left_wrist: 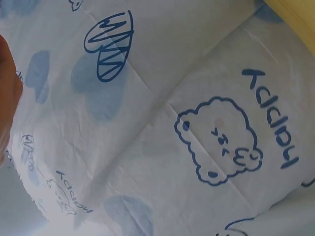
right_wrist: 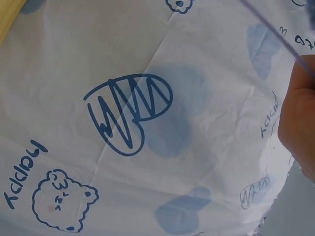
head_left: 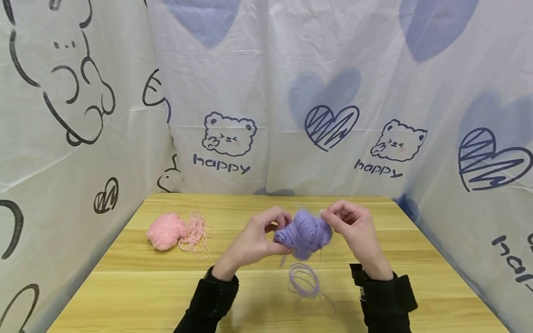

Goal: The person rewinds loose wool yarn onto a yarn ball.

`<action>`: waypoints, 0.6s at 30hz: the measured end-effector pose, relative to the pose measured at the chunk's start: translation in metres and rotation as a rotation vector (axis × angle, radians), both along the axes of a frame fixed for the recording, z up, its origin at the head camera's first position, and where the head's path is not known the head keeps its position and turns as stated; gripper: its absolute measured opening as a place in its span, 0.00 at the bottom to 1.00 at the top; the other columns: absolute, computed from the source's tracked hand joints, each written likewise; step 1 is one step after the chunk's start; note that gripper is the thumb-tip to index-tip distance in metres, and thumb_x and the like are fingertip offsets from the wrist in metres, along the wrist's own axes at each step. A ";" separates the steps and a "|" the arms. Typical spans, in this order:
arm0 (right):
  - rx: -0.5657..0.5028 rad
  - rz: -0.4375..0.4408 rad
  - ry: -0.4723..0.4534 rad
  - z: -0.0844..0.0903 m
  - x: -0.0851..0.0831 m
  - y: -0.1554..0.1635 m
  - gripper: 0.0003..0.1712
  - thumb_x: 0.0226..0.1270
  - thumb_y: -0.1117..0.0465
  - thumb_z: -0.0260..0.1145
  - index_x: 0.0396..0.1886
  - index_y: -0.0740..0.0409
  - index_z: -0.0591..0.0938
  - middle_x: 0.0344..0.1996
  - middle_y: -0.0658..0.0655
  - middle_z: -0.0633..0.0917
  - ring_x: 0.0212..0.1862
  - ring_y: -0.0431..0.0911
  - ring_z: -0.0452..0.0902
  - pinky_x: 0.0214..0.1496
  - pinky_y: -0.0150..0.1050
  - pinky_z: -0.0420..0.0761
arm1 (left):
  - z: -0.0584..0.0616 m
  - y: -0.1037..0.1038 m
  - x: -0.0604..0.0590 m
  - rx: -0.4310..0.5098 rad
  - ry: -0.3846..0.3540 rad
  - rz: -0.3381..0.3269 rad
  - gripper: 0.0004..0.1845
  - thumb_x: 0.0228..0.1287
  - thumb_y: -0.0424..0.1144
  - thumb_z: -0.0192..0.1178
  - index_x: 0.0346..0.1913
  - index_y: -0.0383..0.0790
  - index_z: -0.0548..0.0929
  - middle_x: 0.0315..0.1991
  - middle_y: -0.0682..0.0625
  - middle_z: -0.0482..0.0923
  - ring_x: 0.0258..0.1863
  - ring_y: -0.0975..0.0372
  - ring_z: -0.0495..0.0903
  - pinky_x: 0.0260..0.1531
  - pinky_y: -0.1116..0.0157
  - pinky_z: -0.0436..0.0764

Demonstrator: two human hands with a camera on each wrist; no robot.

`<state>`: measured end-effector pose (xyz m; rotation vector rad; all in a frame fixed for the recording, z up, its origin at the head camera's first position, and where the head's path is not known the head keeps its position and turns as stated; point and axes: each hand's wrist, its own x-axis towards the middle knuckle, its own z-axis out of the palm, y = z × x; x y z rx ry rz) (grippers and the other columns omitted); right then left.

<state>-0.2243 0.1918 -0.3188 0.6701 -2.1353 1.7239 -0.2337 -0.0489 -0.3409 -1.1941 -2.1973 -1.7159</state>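
A ball of purple yarn (head_left: 305, 233) is held above the table by my left hand (head_left: 254, 238), fingers behind its left side and thumb below. Beside the ball's right side, my right hand (head_left: 356, 229) pinches the yarn between thumb and index finger. In the right wrist view a purple strand (right_wrist: 275, 32) runs to that hand (right_wrist: 298, 113), cut off at the frame's edge. Loose purple yarn (head_left: 318, 281) lies looped below the ball. The left wrist view catches only a sliver of my left hand (left_wrist: 7, 93), without the yarn.
A pink yarn ball (head_left: 166, 231) sits on the left of the wooden table (head_left: 125, 296). Loose pink strands (head_left: 195, 236) lie tangled to its right. White printed cloth (head_left: 283, 152) hangs behind the table and along both sides.
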 end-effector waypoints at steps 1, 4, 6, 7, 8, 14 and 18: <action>-0.006 0.005 -0.008 0.000 0.000 0.000 0.04 0.64 0.66 0.66 0.29 0.56 0.79 0.19 0.43 0.76 0.23 0.37 0.67 0.24 0.31 0.69 | 0.000 0.000 0.000 0.002 -0.014 -0.029 0.20 0.41 0.23 0.71 0.29 0.39 0.69 0.46 0.45 0.79 0.48 0.60 0.78 0.53 0.64 0.82; -0.019 0.032 -0.024 -0.001 -0.002 -0.001 0.04 0.64 0.66 0.66 0.29 0.57 0.79 0.20 0.43 0.78 0.24 0.35 0.70 0.25 0.29 0.72 | 0.000 -0.002 0.000 0.045 -0.067 -0.118 0.19 0.43 0.24 0.71 0.29 0.38 0.69 0.47 0.42 0.79 0.48 0.59 0.79 0.55 0.62 0.81; -0.037 0.054 -0.027 -0.003 -0.005 -0.003 0.04 0.64 0.66 0.65 0.29 0.57 0.80 0.21 0.44 0.79 0.24 0.35 0.71 0.25 0.29 0.73 | 0.001 -0.004 0.000 0.079 -0.091 -0.158 0.18 0.44 0.25 0.71 0.29 0.36 0.68 0.49 0.40 0.79 0.49 0.59 0.78 0.55 0.60 0.80; -0.048 0.065 -0.029 -0.004 -0.006 -0.004 0.05 0.64 0.67 0.65 0.29 0.56 0.80 0.21 0.44 0.80 0.24 0.35 0.72 0.25 0.29 0.73 | 0.001 -0.005 0.001 0.096 -0.106 -0.173 0.18 0.44 0.25 0.71 0.30 0.36 0.68 0.49 0.39 0.78 0.49 0.59 0.78 0.55 0.59 0.80; -0.060 0.075 -0.032 -0.005 -0.008 -0.006 0.05 0.65 0.67 0.64 0.29 0.55 0.81 0.22 0.43 0.80 0.24 0.34 0.72 0.25 0.28 0.74 | 0.002 -0.006 0.001 0.113 -0.115 -0.186 0.18 0.44 0.25 0.70 0.30 0.35 0.68 0.50 0.39 0.78 0.50 0.59 0.78 0.54 0.59 0.80; -0.121 0.181 -0.063 -0.015 -0.016 -0.019 0.14 0.64 0.71 0.61 0.30 0.46 0.83 0.25 0.43 0.82 0.28 0.34 0.75 0.27 0.28 0.77 | 0.005 -0.009 0.003 0.216 -0.175 -0.236 0.19 0.45 0.22 0.68 0.32 0.32 0.66 0.50 0.46 0.77 0.48 0.59 0.78 0.49 0.62 0.83; -0.063 0.200 -0.044 -0.025 -0.022 -0.029 0.15 0.68 0.69 0.56 0.31 0.43 0.81 0.26 0.42 0.79 0.31 0.34 0.74 0.32 0.29 0.78 | 0.004 -0.011 0.003 0.326 -0.213 -0.265 0.20 0.46 0.20 0.68 0.33 0.32 0.65 0.50 0.53 0.76 0.47 0.62 0.78 0.45 0.69 0.83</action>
